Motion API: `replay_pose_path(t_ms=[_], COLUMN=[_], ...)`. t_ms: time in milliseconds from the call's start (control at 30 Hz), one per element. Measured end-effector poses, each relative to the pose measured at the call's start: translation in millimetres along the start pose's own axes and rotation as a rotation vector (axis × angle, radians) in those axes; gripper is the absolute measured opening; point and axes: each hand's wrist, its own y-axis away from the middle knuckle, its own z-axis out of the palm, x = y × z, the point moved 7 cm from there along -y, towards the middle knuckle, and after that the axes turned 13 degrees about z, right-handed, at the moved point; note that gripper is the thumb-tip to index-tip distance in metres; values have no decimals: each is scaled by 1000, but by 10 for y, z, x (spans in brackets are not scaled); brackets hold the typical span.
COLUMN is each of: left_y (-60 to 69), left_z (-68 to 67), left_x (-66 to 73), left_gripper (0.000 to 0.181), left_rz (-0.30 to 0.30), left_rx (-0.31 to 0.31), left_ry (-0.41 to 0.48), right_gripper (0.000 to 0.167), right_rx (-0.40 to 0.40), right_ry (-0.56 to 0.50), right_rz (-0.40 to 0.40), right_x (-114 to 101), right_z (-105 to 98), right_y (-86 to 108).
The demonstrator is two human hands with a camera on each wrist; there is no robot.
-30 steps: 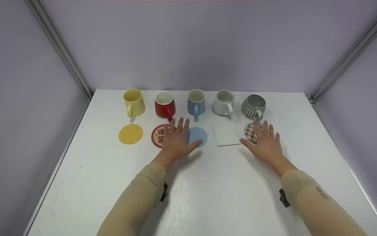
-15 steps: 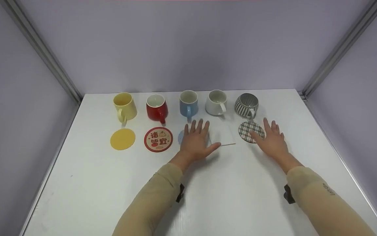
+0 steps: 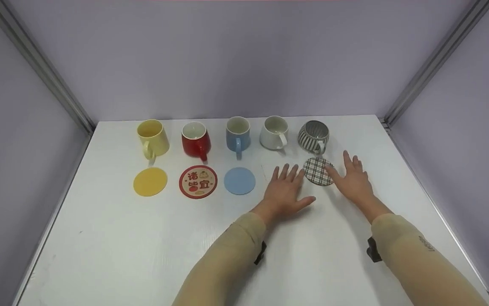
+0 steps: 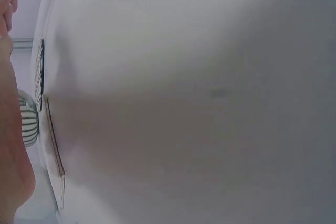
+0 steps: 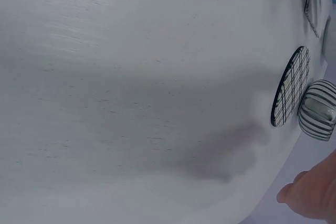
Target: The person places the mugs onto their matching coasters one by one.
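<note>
My left hand (image 3: 285,193) hovers with spread fingers over the white square coaster (image 3: 270,170), hiding most of it in the head view; its brown edge shows in the left wrist view. My right hand (image 3: 355,182), fingers extended and holding nothing, is at the right side of the round plaid coaster (image 3: 317,171), the thumb overlapping its edge in the head view. Behind that coaster stands a grey-and-white striped mug (image 3: 314,137). A white mug (image 3: 274,133) is behind the square coaster. Farther left lies a round blue coaster (image 3: 239,181) in front of a blue mug (image 3: 238,135).
At the left, a red mug (image 3: 196,140) stands behind a red-rimmed coaster with printed characters (image 3: 198,182). Beyond it, a yellow mug (image 3: 153,138) is behind a yellow coaster (image 3: 150,182). All sit on a white table (image 3: 142,246) walled at the back and both sides.
My left hand has moved right, from over the red-rimmed and blue coasters to the square one. My right hand has shifted slightly right off the plaid coaster. The head view has turned a little right.
</note>
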Motion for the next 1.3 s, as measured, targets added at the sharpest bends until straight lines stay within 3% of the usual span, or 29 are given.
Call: replay_pose_path(t_ms=[233, 600, 900, 1100, 1300], left_y=[-120, -223, -258, -281, -234], left_z=[126, 256, 362, 316, 389], left_x=[121, 200, 212, 251, 238], left_gripper=[94, 94, 93, 92, 93], left_rz=[36, 115, 112, 119, 111], left_rx=[-22, -1, -21, -3, -15], left_ry=[-19, -94, -80, -125, -133], right_gripper=[105, 100, 103, 91, 79], right_rx=[-1, 2, 12, 79, 73], right_ry=[6, -1, -27, -95, -182], right_rz=[-4, -16, -21, -6, 15], right_x=[-19, -170, -203, -275, -376], right_z=[6, -9, 41, -62, -50], right_y=[-53, -121, -202, -292, -373])
